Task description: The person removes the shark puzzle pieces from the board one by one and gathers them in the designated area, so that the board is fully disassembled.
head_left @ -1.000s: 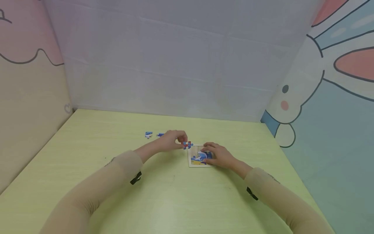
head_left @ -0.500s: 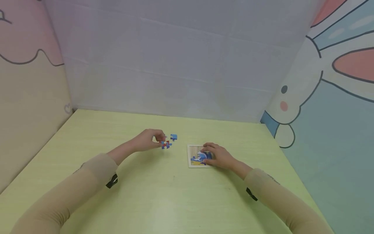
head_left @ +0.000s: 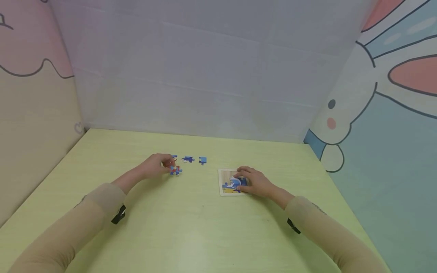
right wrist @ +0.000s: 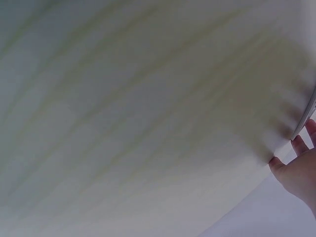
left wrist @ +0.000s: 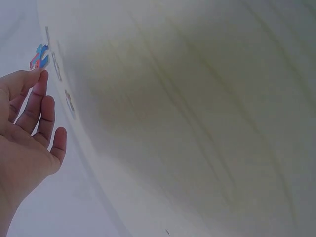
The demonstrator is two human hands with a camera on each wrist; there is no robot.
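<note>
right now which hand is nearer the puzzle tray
Right. The right hand rests on the puzzle tray; the left hand is off to its left, pinching a loose piece.

three loose blue pieces point(head_left: 187, 159) lie on the green table point(head_left: 205, 227).

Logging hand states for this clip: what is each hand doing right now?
Left hand: pinches a red-and-blue puzzle piece at its fingertips.
Right hand: rests on the puzzle tray, fingers relaxed, gripping nothing.
</note>
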